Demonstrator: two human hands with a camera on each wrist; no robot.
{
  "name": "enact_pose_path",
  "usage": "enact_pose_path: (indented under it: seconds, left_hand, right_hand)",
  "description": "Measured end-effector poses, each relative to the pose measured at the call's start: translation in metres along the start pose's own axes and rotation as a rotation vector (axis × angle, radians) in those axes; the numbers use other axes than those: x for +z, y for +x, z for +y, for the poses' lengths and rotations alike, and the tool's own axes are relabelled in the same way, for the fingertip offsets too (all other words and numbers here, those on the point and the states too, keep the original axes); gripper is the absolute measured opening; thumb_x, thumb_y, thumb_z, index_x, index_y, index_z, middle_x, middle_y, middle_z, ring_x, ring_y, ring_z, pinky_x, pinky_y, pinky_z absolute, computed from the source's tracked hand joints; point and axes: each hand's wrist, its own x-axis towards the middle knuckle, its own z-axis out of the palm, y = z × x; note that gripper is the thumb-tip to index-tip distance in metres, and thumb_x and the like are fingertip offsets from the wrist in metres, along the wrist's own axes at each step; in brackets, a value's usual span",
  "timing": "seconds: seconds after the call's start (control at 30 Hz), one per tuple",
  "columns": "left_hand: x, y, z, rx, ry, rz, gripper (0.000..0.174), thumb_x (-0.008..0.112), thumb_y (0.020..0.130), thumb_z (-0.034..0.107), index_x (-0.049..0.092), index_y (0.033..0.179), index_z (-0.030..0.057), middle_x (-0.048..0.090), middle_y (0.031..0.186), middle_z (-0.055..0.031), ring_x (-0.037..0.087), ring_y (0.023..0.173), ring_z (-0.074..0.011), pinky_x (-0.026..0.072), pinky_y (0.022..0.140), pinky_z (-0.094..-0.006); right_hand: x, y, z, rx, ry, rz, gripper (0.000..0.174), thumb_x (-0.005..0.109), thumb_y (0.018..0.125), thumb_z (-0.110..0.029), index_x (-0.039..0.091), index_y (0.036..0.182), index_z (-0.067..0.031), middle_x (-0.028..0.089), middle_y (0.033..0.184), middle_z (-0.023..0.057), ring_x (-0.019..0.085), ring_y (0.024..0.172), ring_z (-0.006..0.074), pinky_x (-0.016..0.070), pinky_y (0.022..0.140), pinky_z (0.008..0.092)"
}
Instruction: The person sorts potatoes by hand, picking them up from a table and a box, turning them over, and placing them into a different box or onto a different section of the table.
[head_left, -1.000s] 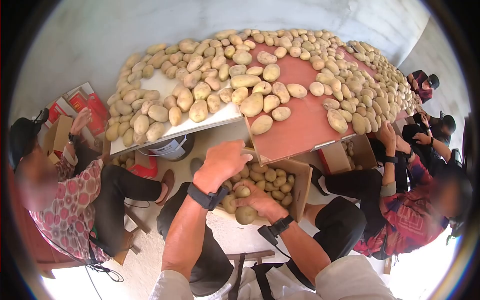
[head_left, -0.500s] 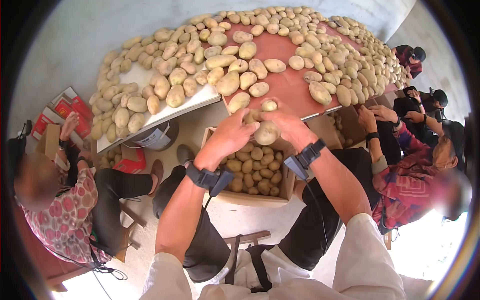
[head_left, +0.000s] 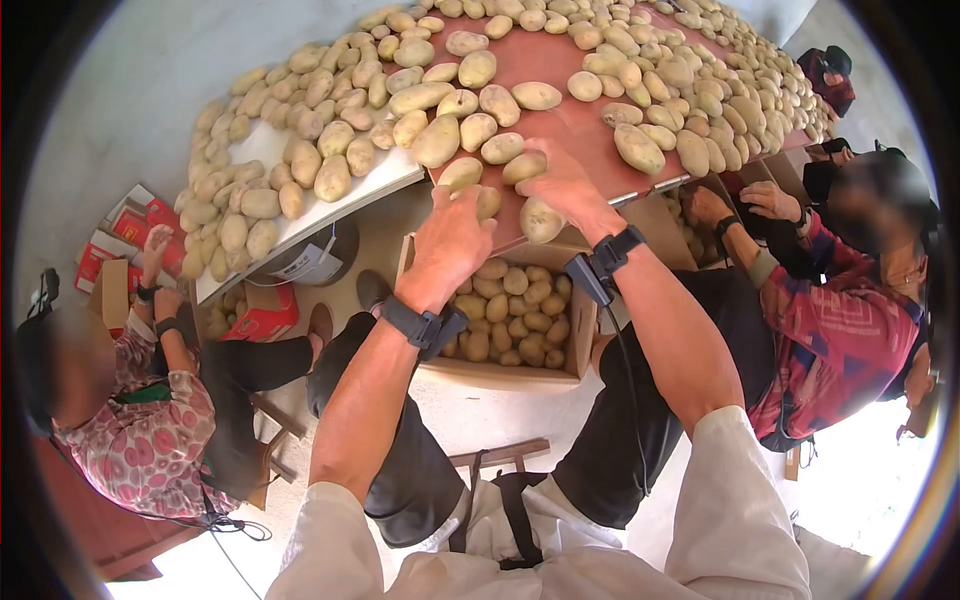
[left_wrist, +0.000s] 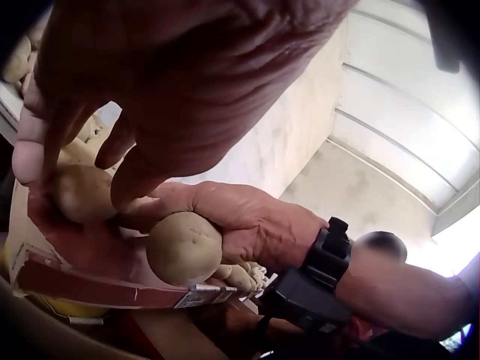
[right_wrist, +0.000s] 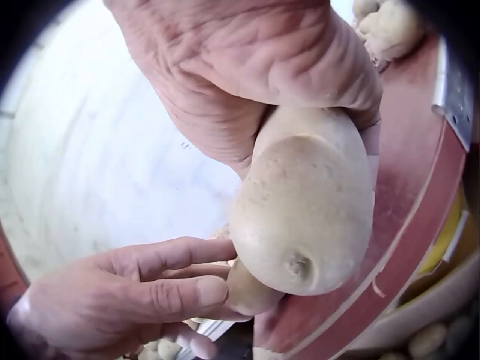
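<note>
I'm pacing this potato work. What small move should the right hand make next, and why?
Probably draw the potato off the board edge and lower it into the box: the right hand grips it, it overhangs the edge, and the open box sits directly below.

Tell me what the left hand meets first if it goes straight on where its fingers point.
The small potato at the red board edge: the left hand seems to pinch it. Beyond that, likely the larger potato behind, depth unclear.
</note>
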Motion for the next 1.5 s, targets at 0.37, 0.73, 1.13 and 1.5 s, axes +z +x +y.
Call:
enact_pose_path:
  seconds: [0.37,0.73,1.13,1.5]
  left_hand:
    - [0.017,0.011,-0.007,0.023,0.175,-0.001,0.044,0.068,0.090,0.021,0.059,0.128,0.0016,0.065,0.117,-0.0230,0.064,0.110,-0.0410,0.0518,0.092,-0.0497]
    - [0.002,0.022,-0.011,0.002,0.103,-0.035,0.043,0.066,0.091,0.021,0.059,0.125,-0.0035,0.067,0.117,-0.0255,0.064,0.109,-0.0425,0.0519,0.092,-0.0512]
    - [-0.003,0.022,-0.005,0.047,0.139,-0.077,0.040,0.072,0.087,0.022,0.060,0.117,-0.0015,0.067,0.116,-0.0231,0.067,0.107,-0.0405,0.0543,0.088,-0.0495]
    - [0.005,0.028,-0.001,0.101,0.226,0.017,0.037,0.076,0.084,0.022,0.059,0.110,0.0006,0.064,0.112,-0.0220,0.070,0.098,-0.0395,0.0572,0.080,-0.0478]
  right_hand:
    - [-0.014,0.014,0.029,-0.012,-0.212,0.082,0.061,0.074,0.082,-0.010,0.056,0.139,0.0013,0.066,0.130,0.0194,0.063,0.120,0.0289,0.0494,0.102,0.0366]
    - [0.020,0.013,0.038,-0.131,-0.226,0.455,0.048,0.073,0.091,-0.025,0.056,0.128,0.0012,0.060,0.125,0.0267,0.059,0.119,0.0408,0.0470,0.102,0.0438]
    - [-0.030,-0.025,0.018,-0.078,-0.263,-0.064,0.069,0.076,0.085,-0.024,0.049,0.144,-0.0015,0.054,0.143,0.0215,0.052,0.134,0.0352,0.0410,0.113,0.0403]
    - [-0.031,-0.021,0.009,-0.112,-0.493,-0.078,0.067,0.082,0.076,-0.030,0.058,0.135,-0.0068,0.063,0.131,0.0184,0.059,0.123,0.0368,0.0467,0.104,0.0430]
